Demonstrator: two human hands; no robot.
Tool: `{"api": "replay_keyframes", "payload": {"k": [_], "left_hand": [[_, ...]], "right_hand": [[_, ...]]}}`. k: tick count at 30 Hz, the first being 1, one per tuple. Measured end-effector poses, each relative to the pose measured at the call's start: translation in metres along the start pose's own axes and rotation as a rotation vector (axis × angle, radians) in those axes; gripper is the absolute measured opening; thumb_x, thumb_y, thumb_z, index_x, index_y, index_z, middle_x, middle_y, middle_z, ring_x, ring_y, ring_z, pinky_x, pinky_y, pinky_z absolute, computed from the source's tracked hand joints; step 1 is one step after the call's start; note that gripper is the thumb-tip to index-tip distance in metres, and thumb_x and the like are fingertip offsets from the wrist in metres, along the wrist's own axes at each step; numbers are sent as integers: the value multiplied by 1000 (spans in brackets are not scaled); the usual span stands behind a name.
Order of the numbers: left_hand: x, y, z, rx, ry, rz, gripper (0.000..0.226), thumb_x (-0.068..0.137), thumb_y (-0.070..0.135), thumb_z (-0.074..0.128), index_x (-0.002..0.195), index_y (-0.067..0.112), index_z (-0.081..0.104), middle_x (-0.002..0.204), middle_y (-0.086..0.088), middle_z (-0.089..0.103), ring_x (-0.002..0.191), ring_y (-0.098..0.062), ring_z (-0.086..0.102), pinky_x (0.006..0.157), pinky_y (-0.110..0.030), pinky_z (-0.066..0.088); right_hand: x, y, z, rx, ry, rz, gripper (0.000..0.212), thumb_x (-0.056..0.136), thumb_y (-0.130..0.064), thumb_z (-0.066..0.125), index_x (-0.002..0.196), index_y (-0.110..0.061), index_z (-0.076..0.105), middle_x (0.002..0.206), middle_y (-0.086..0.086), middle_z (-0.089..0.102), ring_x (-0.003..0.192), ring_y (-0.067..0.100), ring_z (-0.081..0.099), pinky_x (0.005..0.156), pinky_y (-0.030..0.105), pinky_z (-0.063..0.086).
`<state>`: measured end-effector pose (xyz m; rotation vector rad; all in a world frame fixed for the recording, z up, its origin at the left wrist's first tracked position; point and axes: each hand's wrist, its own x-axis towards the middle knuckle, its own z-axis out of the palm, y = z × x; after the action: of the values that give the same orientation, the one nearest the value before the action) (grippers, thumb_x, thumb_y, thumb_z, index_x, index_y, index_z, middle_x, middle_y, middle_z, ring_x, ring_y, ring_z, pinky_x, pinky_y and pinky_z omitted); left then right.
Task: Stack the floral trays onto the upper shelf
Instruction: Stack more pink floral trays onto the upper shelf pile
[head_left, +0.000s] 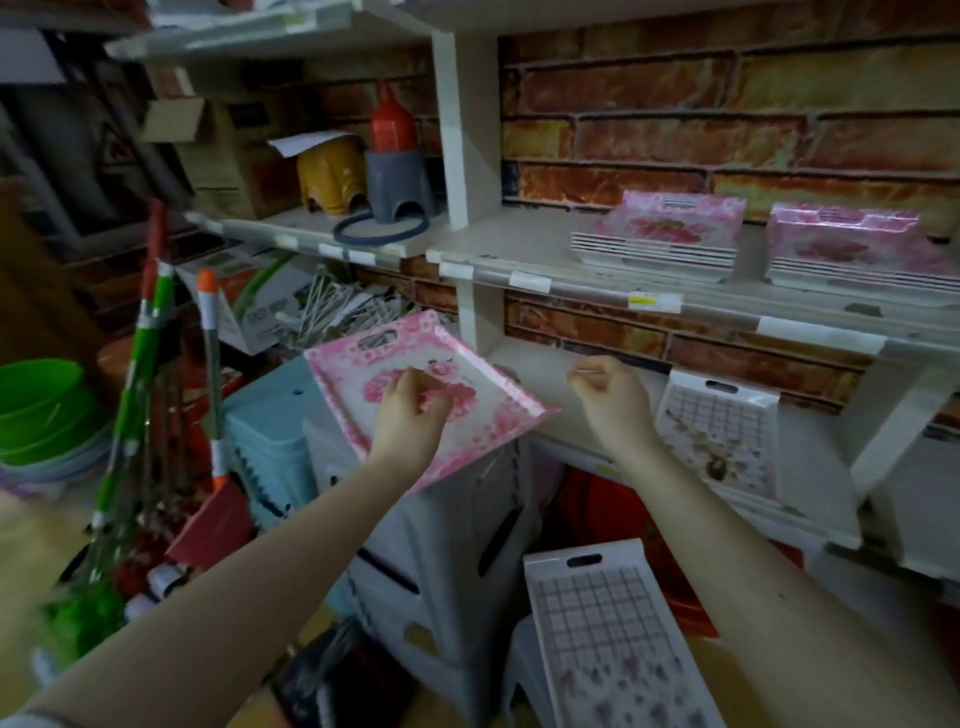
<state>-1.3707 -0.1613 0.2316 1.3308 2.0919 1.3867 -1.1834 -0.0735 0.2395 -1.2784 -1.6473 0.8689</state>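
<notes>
Floral tray, pink, lies tilted on stacked plastic stools, below and left of the upper shelf. On that shelf, two piles already sit: near floral stack and far floral stack. Left hand is over the tray's middle with fingers curled down; whether it grips or only touches, can't tell. Right hand is below the shelf, apart from the tray, fingers curled, thumb to forefinger; whether it pinches anything is unclear. Looks mostly done, with this tray not yet lifted up.
</notes>
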Motion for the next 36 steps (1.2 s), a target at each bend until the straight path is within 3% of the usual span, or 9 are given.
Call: {"api": "replay_keyframes", "payload": {"k": [3,8,12,19,24,28,31,33,36], "left_hand": [[-9,-15,-2,71,-3,-22,23,89,21,55,110,10,55,120,-8,53,106,-25,53,89,-34,43],[-10,-43,-1,128,36,-105,29,90,19,55,117,9,55,124,-10,49,88,-16,46,82,-27,36],[-6,-71,4,221,62,-198,35,87,22,56,120,11,51,128,-11,47,112,-27,46,95,-38,39],[7,-95,15,231,108,-399,49,85,22,55,129,10,39,136,-18,37,126,-36,34,104,-45,30],[10,-95,31,251,161,-477,58,84,23,59,134,9,33,140,-20,30,132,-37,26,108,-46,25],[12,-96,39,285,192,-598,66,85,33,59,136,6,26,143,-21,25,133,-40,27,108,-54,29],[12,-100,42,212,164,-680,72,86,34,59,139,4,21,140,-24,28,124,-42,40,101,-52,41],[16,-102,42,81,158,-688,73,81,28,66,136,1,28,128,-24,47,109,-40,56,91,-48,51],[17,-106,41,-80,167,-727,70,74,24,72,130,-1,38,102,-20,62,83,-36,69,69,-44,60]], "right_hand": [[-1,4,13,17,-4,39,26,90,-17,56,113,-6,62,110,12,67,105,26,61,84,24,40],[3,15,39,-66,-28,72,29,90,-14,54,116,-3,60,116,14,65,110,28,59,81,23,38],[15,33,57,-177,0,101,32,88,-18,57,116,-4,60,122,18,59,111,33,56,96,37,46],[30,62,72,-171,11,220,41,87,-23,59,122,-3,52,124,21,55,111,35,54,95,44,47],[47,74,72,-120,-43,261,46,87,-21,58,128,-1,48,126,21,54,113,35,53,95,41,46],[69,81,69,-141,-132,278,46,89,-24,56,130,-3,47,131,19,52,113,34,55,85,31,41],[88,84,66,-157,-178,274,48,88,-23,57,130,-1,48,132,20,53,119,33,52,92,32,41],[98,86,67,-169,-231,284,48,89,-21,57,129,3,49,131,22,55,121,34,51,95,34,40],[103,96,75,-180,-357,308,38,88,-23,54,110,8,60,112,29,63,105,40,61,83,39,48]]}}
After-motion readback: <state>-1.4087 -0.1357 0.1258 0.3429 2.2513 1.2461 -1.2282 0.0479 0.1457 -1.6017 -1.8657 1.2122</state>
